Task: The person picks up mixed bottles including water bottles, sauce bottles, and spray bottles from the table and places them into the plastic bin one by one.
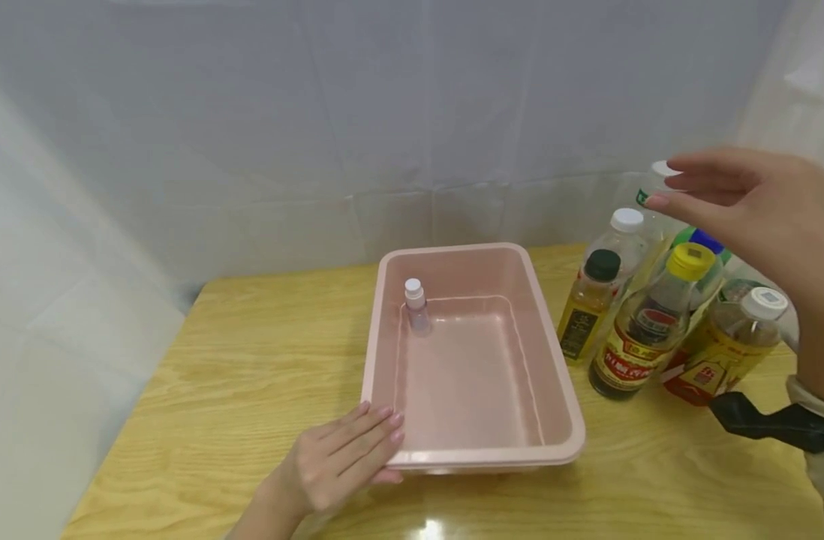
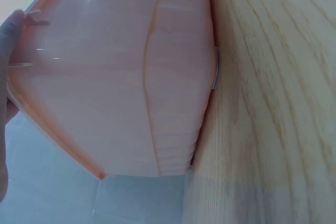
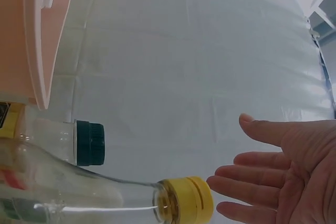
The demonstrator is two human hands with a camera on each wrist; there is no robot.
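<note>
My left hand (image 1: 338, 457) holds the near left corner of a pink plastic basin (image 1: 479, 456), fingers stretched over the rim and thumb outside it. From below, the left wrist view shows a fingertip (image 2: 16, 19) against the basin's outer edge. A small clear bottle (image 1: 417, 307) with a white cap stands inside the basin near its left wall. My right hand (image 1: 756, 202) is raised over the bottles at the right, thumb and fingers apart and nothing between them. Closest to its fingertips in the right wrist view is the yellow cap (image 3: 186, 200) of a sauce bottle (image 1: 635, 352).
Right of the basin stand a bottle with a dark green cap (image 1: 587, 300), clear bottles with white caps (image 1: 627, 220), and a brown-yellow bottle (image 1: 729, 352) with a white cap. All rest on a wooden table (image 1: 263, 352). Pale sheeting (image 1: 250, 112) hangs behind.
</note>
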